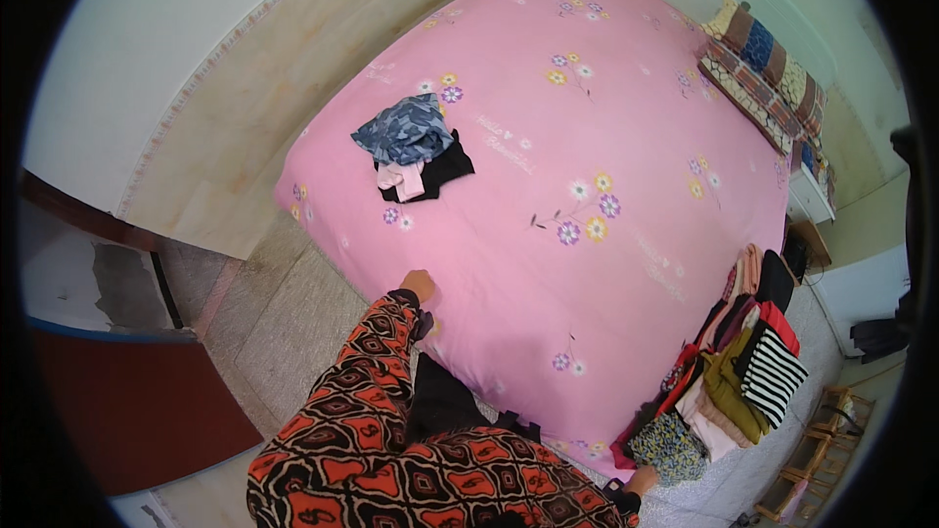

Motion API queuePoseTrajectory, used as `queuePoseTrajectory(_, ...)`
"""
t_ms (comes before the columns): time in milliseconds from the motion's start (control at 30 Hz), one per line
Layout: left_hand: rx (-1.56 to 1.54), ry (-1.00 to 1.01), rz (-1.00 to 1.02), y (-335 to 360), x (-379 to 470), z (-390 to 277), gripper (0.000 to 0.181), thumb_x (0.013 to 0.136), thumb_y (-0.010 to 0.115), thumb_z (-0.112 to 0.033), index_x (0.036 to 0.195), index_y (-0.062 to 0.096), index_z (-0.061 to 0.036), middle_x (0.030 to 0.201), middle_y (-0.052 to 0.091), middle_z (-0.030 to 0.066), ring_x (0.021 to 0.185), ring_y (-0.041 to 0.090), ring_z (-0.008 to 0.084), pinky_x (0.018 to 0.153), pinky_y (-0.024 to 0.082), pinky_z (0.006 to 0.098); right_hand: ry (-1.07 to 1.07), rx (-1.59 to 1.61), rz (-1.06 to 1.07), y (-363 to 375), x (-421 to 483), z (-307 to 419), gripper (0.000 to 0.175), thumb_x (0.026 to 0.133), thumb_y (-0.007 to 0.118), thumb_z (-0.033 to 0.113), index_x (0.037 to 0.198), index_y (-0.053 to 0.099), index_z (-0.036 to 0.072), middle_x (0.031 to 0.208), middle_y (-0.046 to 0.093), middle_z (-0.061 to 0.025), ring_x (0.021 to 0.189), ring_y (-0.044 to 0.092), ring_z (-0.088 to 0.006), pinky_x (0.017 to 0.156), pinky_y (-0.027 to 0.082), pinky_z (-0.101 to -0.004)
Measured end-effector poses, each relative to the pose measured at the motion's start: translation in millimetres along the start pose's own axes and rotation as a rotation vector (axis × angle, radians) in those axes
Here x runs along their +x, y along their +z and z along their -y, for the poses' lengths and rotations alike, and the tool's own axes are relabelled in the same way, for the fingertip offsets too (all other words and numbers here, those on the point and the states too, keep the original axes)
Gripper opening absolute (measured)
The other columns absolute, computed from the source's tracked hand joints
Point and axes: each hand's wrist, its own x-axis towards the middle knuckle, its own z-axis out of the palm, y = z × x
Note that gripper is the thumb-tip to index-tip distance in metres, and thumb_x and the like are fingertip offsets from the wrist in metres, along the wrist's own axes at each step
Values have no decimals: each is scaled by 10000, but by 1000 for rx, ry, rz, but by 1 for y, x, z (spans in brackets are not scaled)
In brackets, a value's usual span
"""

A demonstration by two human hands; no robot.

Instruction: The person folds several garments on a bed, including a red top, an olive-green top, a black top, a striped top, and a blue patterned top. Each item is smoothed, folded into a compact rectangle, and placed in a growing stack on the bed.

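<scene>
My left hand rests, fingers curled, on the near edge of a bed with a pink flowered bedsheet; no item shows in it. At the lower right my right hand touches the edge of a floral blue-and-yellow cloth; its fingertips are hard to make out. That cloth lies at the near end of rows of folded clothes, among them a black-and-white striped garment and an olive garment. Farther up the bed, a camouflage garment lies crumpled over a black cloth and a pale pink one.
Folded patterned bedding lies at the bed's far right. A white cabinet stands beside the bed, and a wooden rack at the lower right. A wall runs along the left; a brown panel is at the lower left.
</scene>
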Motion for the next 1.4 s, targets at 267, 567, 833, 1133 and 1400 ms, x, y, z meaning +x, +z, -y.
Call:
queuePoseTrajectory(267, -257, 141, -483, -101, 145, 110, 207, 844, 570, -188, 915, 690, -35, 990, 683, 197, 939, 601, 487, 828, 495, 519, -454, 134, 51, -4, -109, 182, 278, 889, 528, 180, 941, 650, -65, 1001, 659, -259, 943, 630, -414, 828, 495, -480)
queuePoseTrajectory(567, -254, -169, -269, -171, 223, 122, 350, 796, 581, -164, 1118, 719, -148, 1578, 196, 233, 1286, 358, 508, 1081, 356, 503, -463, 432, -87, -88, -218, 293, 367, 888, 559, 249, 1098, 633, -43, 1085, 638, -260, 1027, 614, -374, 926, 468, -458)
queuePoseTrajectory(833, -447, 81, -629, -197, 220, 80, 200, 845, 623, -95, 1023, 622, -5, 1107, 566, 211, 1030, 557, 404, 896, 457, 447, -417, 714, -52, -95, -230, 285, 328, 922, 548, 208, 1108, 626, -51, 952, 667, -194, 712, 695, -261, 680, 554, -355)
queuePoseTrajectory(1133, -710, 752, -462, -286, 66, -94, 128, 878, 657, -159, 930, 662, -43, 888, 654, 125, 781, 627, 263, 697, 498, 344, -918, 760, 180, -199, -297, 447, 403, 901, 632, 257, 1199, 612, -13, 1111, 635, -221, 944, 641, -383, 880, 513, -425)
queuePoseTrajectory(1400, -1138, 604, 360, -281, -97, -190, 204, 991, 581, -158, 1137, 620, -20, 827, 559, -25, 693, 516, 52, 614, 435, 213, -1459, 602, 163, -311, -366, 496, 308, 861, 696, 226, 1034, 595, -8, 896, 614, -182, 824, 623, -319, 728, 488, -401)
